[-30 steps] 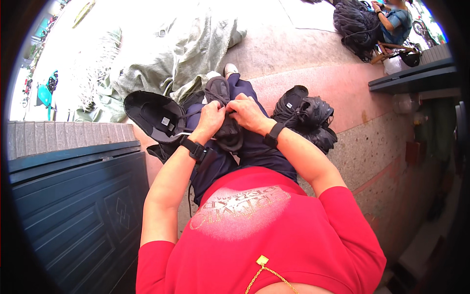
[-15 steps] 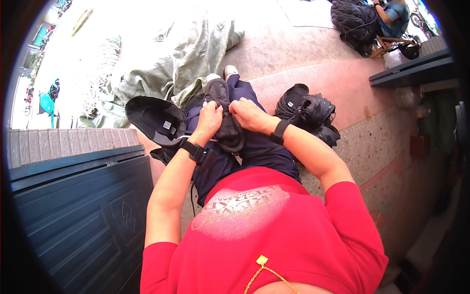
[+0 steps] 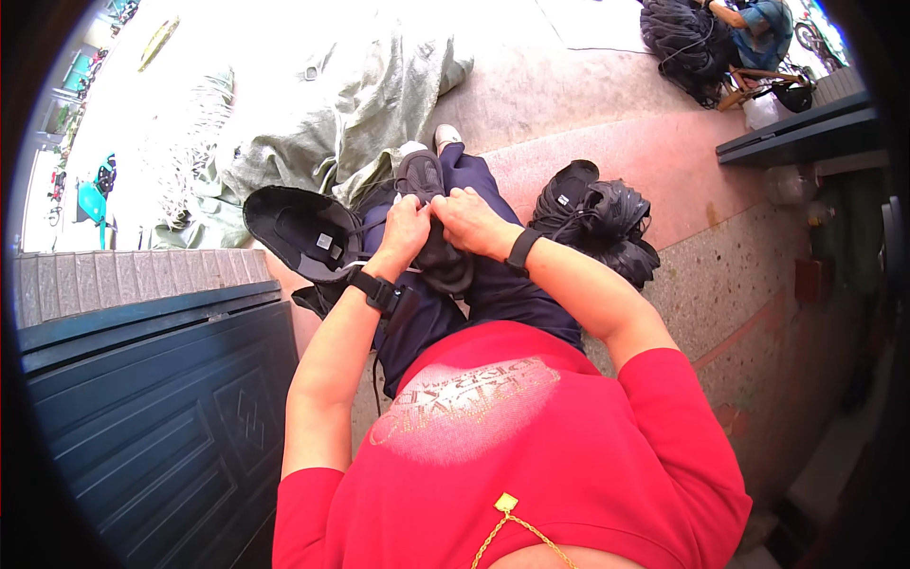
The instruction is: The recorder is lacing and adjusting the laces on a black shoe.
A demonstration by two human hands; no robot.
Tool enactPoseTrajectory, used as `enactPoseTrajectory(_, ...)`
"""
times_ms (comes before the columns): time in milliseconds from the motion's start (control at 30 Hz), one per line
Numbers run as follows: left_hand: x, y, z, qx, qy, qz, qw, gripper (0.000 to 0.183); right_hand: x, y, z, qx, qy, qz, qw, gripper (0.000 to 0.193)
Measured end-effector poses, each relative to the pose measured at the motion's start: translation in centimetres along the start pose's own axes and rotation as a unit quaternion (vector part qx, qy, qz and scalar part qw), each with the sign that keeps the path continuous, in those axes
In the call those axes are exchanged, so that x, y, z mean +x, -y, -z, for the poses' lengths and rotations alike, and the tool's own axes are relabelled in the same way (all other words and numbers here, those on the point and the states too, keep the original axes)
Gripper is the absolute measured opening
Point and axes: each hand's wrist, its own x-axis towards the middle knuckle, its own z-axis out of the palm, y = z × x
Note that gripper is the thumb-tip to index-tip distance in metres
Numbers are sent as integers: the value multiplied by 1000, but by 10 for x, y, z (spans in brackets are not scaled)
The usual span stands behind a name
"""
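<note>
A black shoe upper point(image 3: 445, 267) with a mesh-like surface lies along my thighs, its far end pointing away from me. My left hand point(image 3: 408, 230) pinches the upper at its middle, on the left side of the lacing area. Fingertips almost meeting it from the other side, my right hand point(image 3: 471, 224) is closed at the same spot. Whatever is between the right fingers is too small to make out. Close by my left forearm is another black upper point(image 3: 296, 228), showing its inside and a small white label. Several more black uppers point(image 3: 607, 213) are heaped beside my right leg.
Grey-green cloth point(image 3: 322, 123) lies crumpled on the floor ahead. A blue panelled door point(image 3: 161, 427) stands at the left, and a dark ledge point(image 3: 796, 133) juts in at the right. At the far right a person point(image 3: 763, 33) sits beside a big dark bundle point(image 3: 684, 47).
My right hand has shifted slightly left, bringing its fingertips closer to my left hand's. The left hand has stayed nearly still. The far person's arm has moved a little.
</note>
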Motion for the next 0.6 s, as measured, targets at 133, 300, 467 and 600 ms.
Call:
enactPoseTrajectory(133,0,1,1,-64,21,52,996,18,-2,6,3,-35,-24,38,998,17)
enactPoseTrajectory(300,0,11,26,-285,14,14,958,14,-30,-27,14,-115,-64,56,990,8)
enactPoseTrajectory(467,-4,85,187,-618,-97,75,777,22,-172,-143,99,-146,5,-225,963,14)
enactPoseTrajectory(600,-56,160,327,-724,-273,116,623,7,-317,-193,161,-226,53,-504,832,32)
